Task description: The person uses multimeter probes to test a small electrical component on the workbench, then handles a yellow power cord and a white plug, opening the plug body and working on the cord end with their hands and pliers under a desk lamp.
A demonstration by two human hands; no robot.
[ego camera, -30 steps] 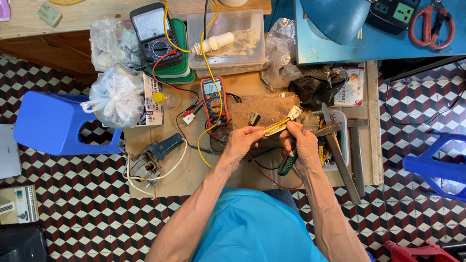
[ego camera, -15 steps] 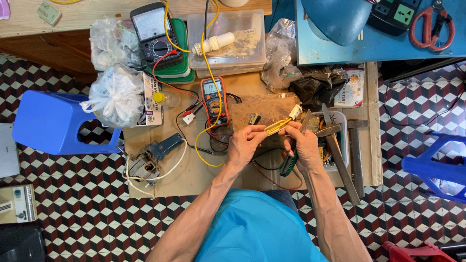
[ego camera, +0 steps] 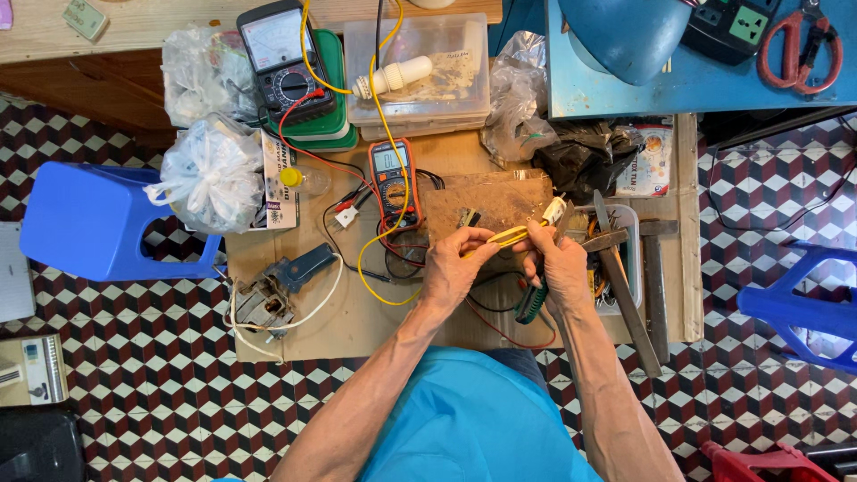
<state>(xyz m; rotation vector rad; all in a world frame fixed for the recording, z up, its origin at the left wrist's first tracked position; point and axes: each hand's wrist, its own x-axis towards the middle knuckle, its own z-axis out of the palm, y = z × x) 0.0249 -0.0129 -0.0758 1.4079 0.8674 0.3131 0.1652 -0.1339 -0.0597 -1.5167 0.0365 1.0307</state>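
Observation:
My left hand [ego camera: 457,265] pinches a flat yellow cable [ego camera: 505,236] over a brown wooden board [ego camera: 500,201]. My right hand [ego camera: 561,266] grips the same cable just below its white plug end [ego camera: 553,211]. It also holds a green-handled tool [ego camera: 533,300] against the palm, handle pointing down. The cable runs slanted up to the right between the two hands. An orange digital multimeter [ego camera: 393,181] lies just left of the board, with red and black leads trailing under my hands.
A low cardboard-topped table [ego camera: 357,312] carries a soldering gun [ego camera: 278,287], white plastic bags [ego camera: 210,174], an analogue meter [ego camera: 284,55], a clear box [ego camera: 428,80] and a tool tray [ego camera: 629,268]. Blue stools [ego camera: 98,219] [ego camera: 803,303] stand on the chequered floor. A blue bench [ego camera: 643,89] with red scissors [ego camera: 797,45] sits behind.
Both hands have stayed on the yellow cable with small finger shifts. The loose yellow wire loop by my left hand has moved slightly.

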